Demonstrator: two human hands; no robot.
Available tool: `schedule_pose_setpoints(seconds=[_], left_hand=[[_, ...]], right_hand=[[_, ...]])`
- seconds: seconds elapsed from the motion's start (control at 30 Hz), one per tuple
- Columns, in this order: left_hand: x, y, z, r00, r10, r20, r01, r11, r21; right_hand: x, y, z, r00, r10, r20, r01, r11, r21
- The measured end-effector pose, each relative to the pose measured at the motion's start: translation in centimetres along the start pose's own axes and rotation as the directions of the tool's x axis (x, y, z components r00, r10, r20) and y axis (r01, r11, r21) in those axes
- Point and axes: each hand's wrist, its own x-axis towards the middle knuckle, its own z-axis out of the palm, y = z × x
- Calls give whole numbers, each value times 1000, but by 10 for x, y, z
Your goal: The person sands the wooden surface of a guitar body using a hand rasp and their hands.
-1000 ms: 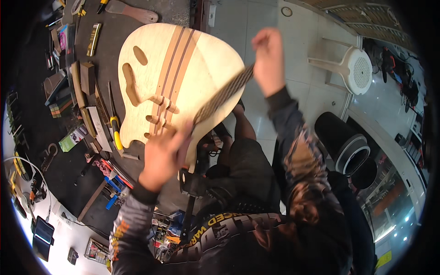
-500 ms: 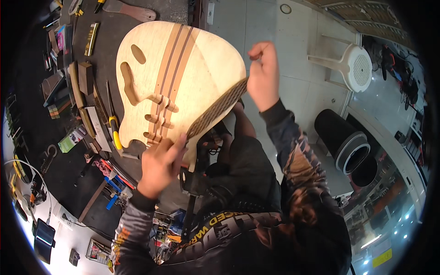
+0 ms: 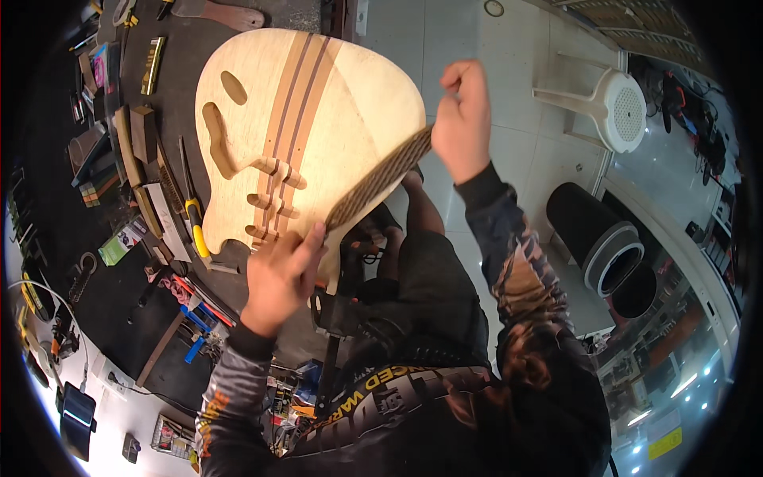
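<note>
A pale wooden electric guitar body (image 3: 350,103) with darker stripes down its middle lies at the bench's edge. Routed cavities and slots cut into its face. Slanting across its near right edge is a dark saw rasp (image 3: 377,181) with a lattice-like blade. My right hand (image 3: 465,127) is closed round the rasp's far end, out past the body's rim. At the near end my left hand (image 3: 282,274) grips it, fingers pressed together over the wood by the slots. The rasp's ends are hidden in my hands.
On the dark bench (image 3: 179,71) to the left lie a yellow-handled file (image 3: 196,226), wooden blocks (image 3: 143,133), a steel rule-like strip (image 3: 165,222) and blue clamps (image 3: 195,338). A white plastic stool (image 3: 620,114) and a black cylinder (image 3: 592,230) stand on the floor at right.
My right hand has moved slightly up and to the right with the rasp. The guitar body has shifted a little left and up in view. Both hands keep their grip.
</note>
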Motion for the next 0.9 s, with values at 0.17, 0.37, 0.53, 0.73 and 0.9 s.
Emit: schedule_pose_setpoints(seconds=[0.17,0.37,0.53,0.73,0.9], left_hand=[[110,16,-2,996,-74,-40,76,996,36],[7,7,2,1000,-15,26,14,999,34],[60,1,-4,999,9,-37,-7,999,44],[67,7,3,998,-54,-18,55,998,12],[0,14,-12,992,-79,99,79,997,0]], right_hand=[[88,47,-13,998,-38,-55,34,997,-68],[13,3,-7,997,-70,-12,70,996,-48],[49,20,-7,999,-27,-23,26,999,-44],[63,32,-8,1000,-10,2,10,1000,-19],[-8,-2,0,998,63,-5,-63,998,15]])
